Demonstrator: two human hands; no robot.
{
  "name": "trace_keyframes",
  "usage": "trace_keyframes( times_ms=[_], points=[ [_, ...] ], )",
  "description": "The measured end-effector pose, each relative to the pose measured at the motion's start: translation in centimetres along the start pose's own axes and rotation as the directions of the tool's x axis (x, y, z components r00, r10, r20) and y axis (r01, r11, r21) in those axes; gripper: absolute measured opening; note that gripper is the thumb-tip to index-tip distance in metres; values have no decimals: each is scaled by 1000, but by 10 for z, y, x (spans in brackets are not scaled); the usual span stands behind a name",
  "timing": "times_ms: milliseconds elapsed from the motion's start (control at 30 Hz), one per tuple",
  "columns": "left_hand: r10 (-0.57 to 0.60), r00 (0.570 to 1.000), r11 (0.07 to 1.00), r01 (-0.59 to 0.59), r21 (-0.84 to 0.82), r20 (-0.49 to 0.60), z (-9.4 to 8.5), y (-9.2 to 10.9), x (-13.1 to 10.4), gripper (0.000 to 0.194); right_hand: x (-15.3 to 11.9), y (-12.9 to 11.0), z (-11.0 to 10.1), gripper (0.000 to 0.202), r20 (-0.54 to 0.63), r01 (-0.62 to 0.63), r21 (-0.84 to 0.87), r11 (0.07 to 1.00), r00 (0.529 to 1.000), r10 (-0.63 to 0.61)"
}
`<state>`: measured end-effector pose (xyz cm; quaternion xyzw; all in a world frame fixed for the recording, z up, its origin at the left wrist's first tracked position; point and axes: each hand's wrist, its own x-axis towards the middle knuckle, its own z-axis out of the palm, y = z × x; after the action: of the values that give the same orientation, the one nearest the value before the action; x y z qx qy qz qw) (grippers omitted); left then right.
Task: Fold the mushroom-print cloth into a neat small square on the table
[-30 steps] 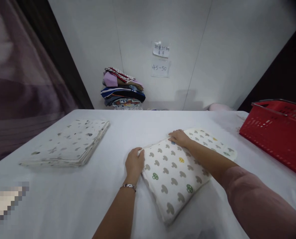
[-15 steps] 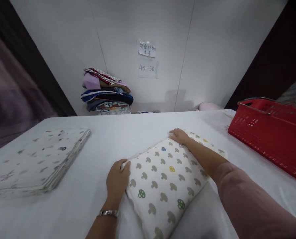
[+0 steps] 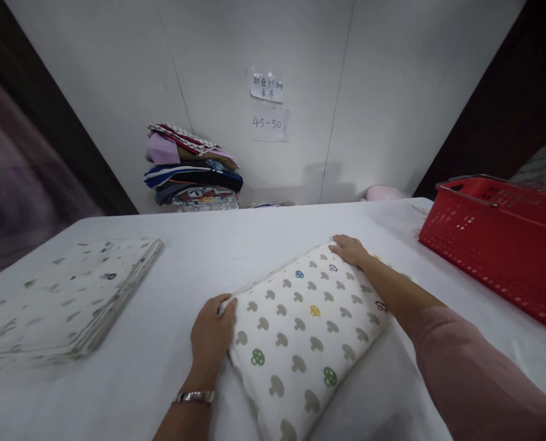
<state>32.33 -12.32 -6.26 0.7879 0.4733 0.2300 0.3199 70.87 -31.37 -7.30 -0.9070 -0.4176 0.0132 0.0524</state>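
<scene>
A white cloth (image 3: 307,327) printed with grey and coloured mushrooms lies folded in layers, slanted across the front of the table. At its left corner my left hand (image 3: 212,327) grips the edge, thumb on top and the other fingers curled at the side. My right hand (image 3: 350,250) rests on the far right corner with its fingers stretched out over the edge. The cloth's far right part is hidden beneath my right forearm.
A folded stack of white patterned cloth (image 3: 71,294) lies on the table (image 3: 199,245) at left. The red basket (image 3: 493,245) stands at right. Behind the table are piled folded fabrics (image 3: 193,174), a pink bundle (image 3: 383,193) and paper signs (image 3: 268,104) on the wall.
My right hand has slid rightward along the cloth's far edge to the corner, and the part beyond has folded under or out of sight. My left hand keeps its hold.
</scene>
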Motion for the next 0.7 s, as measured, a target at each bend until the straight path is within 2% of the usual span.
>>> trace_keyframes(
  times_ms=[133,333,533,600,700],
  points=[
    [10,1000,1000,-10,-7,3,1,-1,1,28,4,2,1,59,25,-14,19,1000,1000,13],
    [38,999,999,-38,26,5,1,-1,0,30,2,-7,-7,61,75,-34,11,999,997,33],
    [66,998,997,-65,50,-9,1,-2,1,29,-28,-2,-13,60,-84,-14,-41,999,996,10],
    [61,998,997,-61,55,-8,2,-2,2,30,-41,8,-11,58,-57,6,-47,999,998,-9],
    [48,999,997,-48,55,-3,2,-3,3,30,-52,22,-7,58,-1,-27,-18,999,1000,27]
  ],
)
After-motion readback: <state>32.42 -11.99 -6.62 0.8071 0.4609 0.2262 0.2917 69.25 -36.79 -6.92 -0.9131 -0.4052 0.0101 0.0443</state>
